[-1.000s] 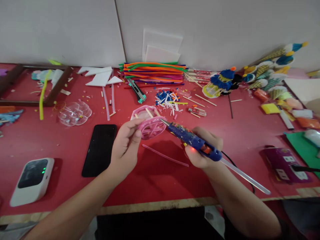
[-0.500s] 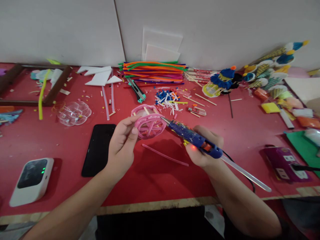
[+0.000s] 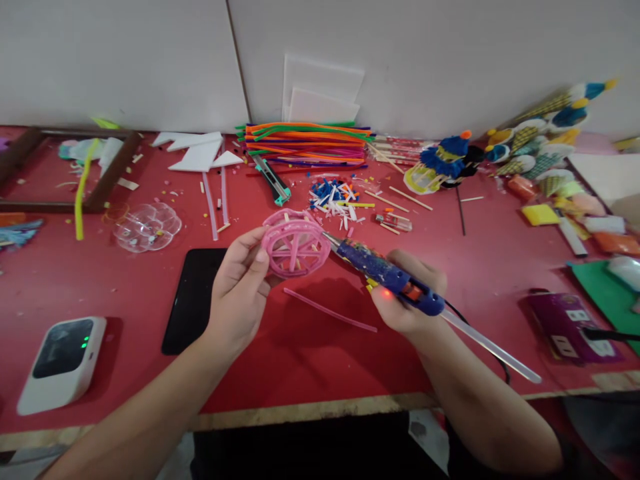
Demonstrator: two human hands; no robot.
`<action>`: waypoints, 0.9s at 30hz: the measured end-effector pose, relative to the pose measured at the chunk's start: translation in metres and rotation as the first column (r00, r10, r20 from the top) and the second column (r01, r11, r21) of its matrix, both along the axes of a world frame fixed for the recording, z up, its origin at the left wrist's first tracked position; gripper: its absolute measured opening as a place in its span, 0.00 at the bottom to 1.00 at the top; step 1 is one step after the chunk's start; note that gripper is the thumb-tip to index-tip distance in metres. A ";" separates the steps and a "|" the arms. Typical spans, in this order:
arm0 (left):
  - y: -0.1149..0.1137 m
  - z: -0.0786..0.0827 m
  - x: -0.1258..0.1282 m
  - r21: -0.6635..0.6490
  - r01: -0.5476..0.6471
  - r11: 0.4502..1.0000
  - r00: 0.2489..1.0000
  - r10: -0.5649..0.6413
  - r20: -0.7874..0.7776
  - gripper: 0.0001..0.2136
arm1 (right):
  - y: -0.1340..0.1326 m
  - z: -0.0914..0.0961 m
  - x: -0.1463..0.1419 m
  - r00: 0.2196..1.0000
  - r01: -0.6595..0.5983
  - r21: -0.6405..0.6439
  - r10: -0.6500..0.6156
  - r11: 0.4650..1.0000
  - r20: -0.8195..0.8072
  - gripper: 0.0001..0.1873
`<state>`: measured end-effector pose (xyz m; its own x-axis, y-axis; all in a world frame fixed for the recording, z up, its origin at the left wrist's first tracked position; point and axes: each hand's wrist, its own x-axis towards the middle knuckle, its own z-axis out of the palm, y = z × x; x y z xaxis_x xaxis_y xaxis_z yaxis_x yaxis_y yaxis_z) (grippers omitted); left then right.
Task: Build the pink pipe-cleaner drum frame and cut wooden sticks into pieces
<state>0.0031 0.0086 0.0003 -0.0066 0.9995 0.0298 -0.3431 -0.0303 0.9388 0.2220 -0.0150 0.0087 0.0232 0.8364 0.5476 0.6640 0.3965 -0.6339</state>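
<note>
Between the thumb and fingers of my left hand [image 3: 243,283] is a pink craft wheel [image 3: 295,257], two round rims with crossing spokes and short wooden sticks joining them. It is raised above the table, its spoked face turned toward me. My right hand [image 3: 413,290] is wrapped round a blue hot glue gun [image 3: 373,270], which has a small red light and a clear glue stick [image 3: 493,348] out of its back. The metal nozzle sits at the wheel's upper right rim; whether it touches is unclear. Below the wheel, a thin pink strip [image 3: 330,311] lies on the table.
A black phone [image 3: 193,303] and a white device [image 3: 63,363] lie at left. Behind are a green-black cutter [image 3: 273,180], cut scraps [image 3: 335,200] and colourful pipe cleaners [image 3: 310,143]. To the right stand a small blue figure [image 3: 445,160] and a purple power socket box [image 3: 573,327].
My left hand has tilted and turned the wheel, so its spoked face shows more fully, and moved slightly left. The glue gun and my right hand have stayed nearly still.
</note>
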 end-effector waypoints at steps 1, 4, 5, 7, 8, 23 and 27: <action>0.000 0.000 0.000 -0.001 0.008 1.000 1.000 -0.008 0.005 0.09 | 0.000 0.000 0.000 1.000 0.007 0.002 -0.007 1.000 -0.006 0.10; 0.002 0.002 0.000 -0.017 0.021 1.000 0.999 -0.020 0.036 0.09 | 0.000 -0.001 0.000 1.000 0.009 -0.011 -0.009 1.000 -0.005 0.10; 0.002 0.002 0.000 -0.025 0.022 0.999 0.999 -0.021 0.043 0.09 | 0.000 -0.001 0.000 1.000 0.001 -0.016 -0.001 1.000 0.006 0.10; 0.003 0.004 0.000 -0.036 0.029 0.999 0.999 -0.028 0.045 0.09 | 0.000 -0.001 0.001 0.999 -0.013 -0.021 0.014 1.000 0.029 0.10; 0.003 0.004 0.000 -0.040 0.035 0.999 0.998 -0.033 0.045 0.09 | 0.000 -0.001 0.001 0.999 -0.017 -0.013 0.017 1.000 0.030 0.10; 0.006 0.006 -0.004 -0.134 0.072 0.988 0.993 -0.059 0.100 0.08 | 0.002 -0.002 0.000 0.999 -0.026 0.021 0.026 0.999 0.022 0.10; 0.007 0.005 -0.005 -0.132 0.084 0.988 0.994 -0.073 0.086 0.07 | 0.002 -0.003 0.000 0.999 -0.030 0.035 0.028 0.999 0.045 0.10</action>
